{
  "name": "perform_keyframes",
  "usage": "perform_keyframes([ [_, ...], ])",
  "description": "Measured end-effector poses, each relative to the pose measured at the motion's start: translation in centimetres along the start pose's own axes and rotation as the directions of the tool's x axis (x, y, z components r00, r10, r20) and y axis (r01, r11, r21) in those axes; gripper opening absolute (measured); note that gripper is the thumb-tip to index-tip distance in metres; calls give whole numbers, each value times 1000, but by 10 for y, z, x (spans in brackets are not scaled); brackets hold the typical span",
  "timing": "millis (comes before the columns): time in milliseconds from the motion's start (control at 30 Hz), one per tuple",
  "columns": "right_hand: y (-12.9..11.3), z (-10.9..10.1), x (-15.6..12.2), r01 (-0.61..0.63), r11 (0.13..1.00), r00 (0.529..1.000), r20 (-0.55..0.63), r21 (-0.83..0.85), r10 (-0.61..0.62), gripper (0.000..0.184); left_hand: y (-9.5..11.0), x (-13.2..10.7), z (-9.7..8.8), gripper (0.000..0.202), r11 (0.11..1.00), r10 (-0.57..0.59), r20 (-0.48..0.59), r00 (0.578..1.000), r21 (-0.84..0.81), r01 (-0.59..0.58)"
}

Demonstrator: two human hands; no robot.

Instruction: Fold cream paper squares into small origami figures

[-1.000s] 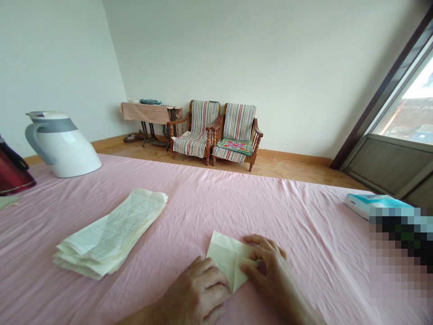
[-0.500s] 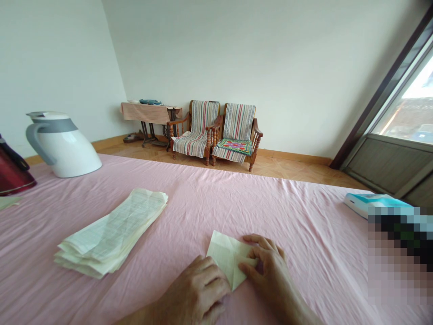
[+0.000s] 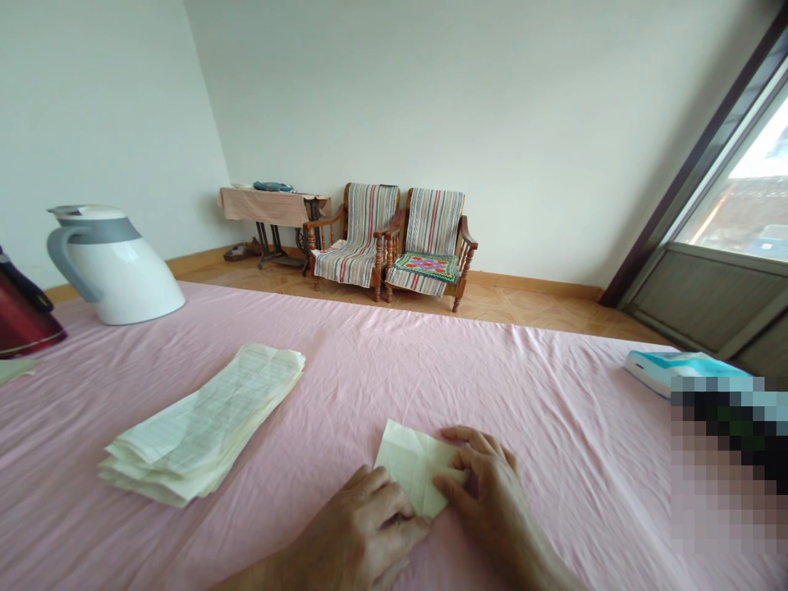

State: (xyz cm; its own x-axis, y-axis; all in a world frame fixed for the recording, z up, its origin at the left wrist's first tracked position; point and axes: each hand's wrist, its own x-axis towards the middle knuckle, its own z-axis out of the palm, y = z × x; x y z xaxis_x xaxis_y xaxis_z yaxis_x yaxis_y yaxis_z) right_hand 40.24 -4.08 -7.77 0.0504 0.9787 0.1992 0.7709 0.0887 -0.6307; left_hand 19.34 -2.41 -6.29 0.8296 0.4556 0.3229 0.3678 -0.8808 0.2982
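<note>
A small folded sheet of pale yellow-green paper (image 3: 414,461) lies on the pink cloth in front of me, with creases across it. My left hand (image 3: 373,519) presses on its lower left edge, fingers curled and one finger reaching along the near edge. From the right side, my right hand (image 3: 486,476) pinches the paper's edge, thumb on top and the other fingers bent behind it. Parts of the paper's left and right edges are hidden under my fingers. To the left lies a stack of long folded papers (image 3: 206,427), which neither hand touches.
The pink cloth (image 3: 345,369) is wrinkled. A white and grey jug (image 3: 135,275) and a dark red kettle-like vessel (image 3: 28,316) stand at the left. A blue and white packet (image 3: 683,369) lies at the right beside a blurred-out patch. Two wooden armchairs (image 3: 424,238) stand beyond.
My left hand has shifted slightly right along the paper's near edge, its finger now covering the lower corner. My right hand and the stack look unmoved.
</note>
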Motion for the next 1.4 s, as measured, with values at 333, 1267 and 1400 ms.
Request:
perform_keyframes([
  [333,-3,-1,-2,12,1000,1000,1,-13,-12,9,0,0,2,24,1000,-2,0,1000,15,2],
  [1267,4,5,-2,38,993,997,-61,-108,-45,7,-7,-4,16,28,992,105,-48,993,80,-101],
  [1400,8,0,-7,121,967,963,-210,-224,-169,15,-8,-2,15,25,987,147,-61,987,75,-142],
])
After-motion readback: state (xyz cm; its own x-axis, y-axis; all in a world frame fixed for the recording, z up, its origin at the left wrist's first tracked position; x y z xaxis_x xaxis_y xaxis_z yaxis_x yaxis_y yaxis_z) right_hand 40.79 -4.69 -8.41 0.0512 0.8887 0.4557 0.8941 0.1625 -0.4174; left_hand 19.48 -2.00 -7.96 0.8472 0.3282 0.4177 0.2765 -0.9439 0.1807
